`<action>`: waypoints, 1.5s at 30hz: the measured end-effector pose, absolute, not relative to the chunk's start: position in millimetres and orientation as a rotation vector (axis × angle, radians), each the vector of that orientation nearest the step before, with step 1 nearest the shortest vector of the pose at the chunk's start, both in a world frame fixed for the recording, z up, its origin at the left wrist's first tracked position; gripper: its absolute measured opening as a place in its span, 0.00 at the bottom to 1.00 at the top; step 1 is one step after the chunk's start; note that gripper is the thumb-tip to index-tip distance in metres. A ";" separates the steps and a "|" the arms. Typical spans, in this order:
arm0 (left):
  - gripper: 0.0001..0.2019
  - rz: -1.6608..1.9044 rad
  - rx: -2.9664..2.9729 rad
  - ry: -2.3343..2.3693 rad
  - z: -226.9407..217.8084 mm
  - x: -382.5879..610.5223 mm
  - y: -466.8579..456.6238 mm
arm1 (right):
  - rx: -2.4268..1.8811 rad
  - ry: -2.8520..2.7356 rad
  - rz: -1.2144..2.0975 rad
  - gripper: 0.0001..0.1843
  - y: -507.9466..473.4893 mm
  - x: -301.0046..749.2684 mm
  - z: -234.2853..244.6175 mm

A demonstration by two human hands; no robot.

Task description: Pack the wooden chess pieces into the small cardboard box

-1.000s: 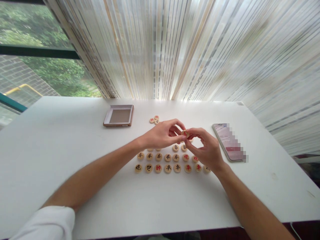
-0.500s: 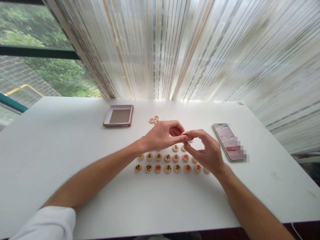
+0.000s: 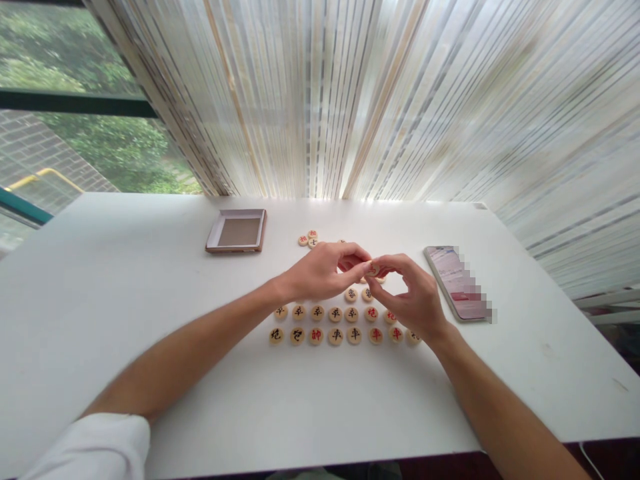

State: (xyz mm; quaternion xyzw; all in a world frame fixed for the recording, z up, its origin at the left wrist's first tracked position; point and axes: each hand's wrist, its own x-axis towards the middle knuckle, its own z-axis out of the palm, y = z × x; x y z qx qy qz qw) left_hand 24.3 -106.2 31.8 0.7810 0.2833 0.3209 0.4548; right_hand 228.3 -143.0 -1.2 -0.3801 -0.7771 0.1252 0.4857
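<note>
A round wooden Chinese chess piece [image 3: 373, 269] is raised above the table, its marked face turned partly toward me. My left hand [image 3: 330, 270] pinches it from the left with thumb and fingers. From the other side, my right hand [image 3: 413, 290] grips it between thumb and fingertips. Below them lie rows of Chinese chess pieces: the nearest row includes a red-marked piece [image 3: 316, 336] and a black-marked piece [image 3: 335, 336]. The row behind holds a black-marked piece [image 3: 317, 312] and a red-marked piece [image 3: 371, 313]. My hands hide part of the rows farther back.
A shallow open box [image 3: 236, 231] stands at the back left of the white table [image 3: 125, 287]. Three loose pieces [image 3: 313, 235] cluster behind my left hand. To the right lies a phone [image 3: 457, 283], partly pixelated. A striped curtain [image 3: 320, 100] hangs along the table's far edge.
The piece between my hands has turned, so its marked face now shows. My right hand has shifted slightly up, uncovering more of the pieces below it.
</note>
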 end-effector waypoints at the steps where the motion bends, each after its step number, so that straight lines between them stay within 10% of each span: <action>1: 0.11 0.779 1.934 0.704 31.8 23.9 -105.7 | -0.923 -1.884 0.325 0.15 -142.4 228.6 -1.8; 45: 0.08 0.772 2.298 0.739 33.1 24.3 -112.6 | -1.025 -1.621 0.728 0.07 -141.3 233.3 -1.5</action>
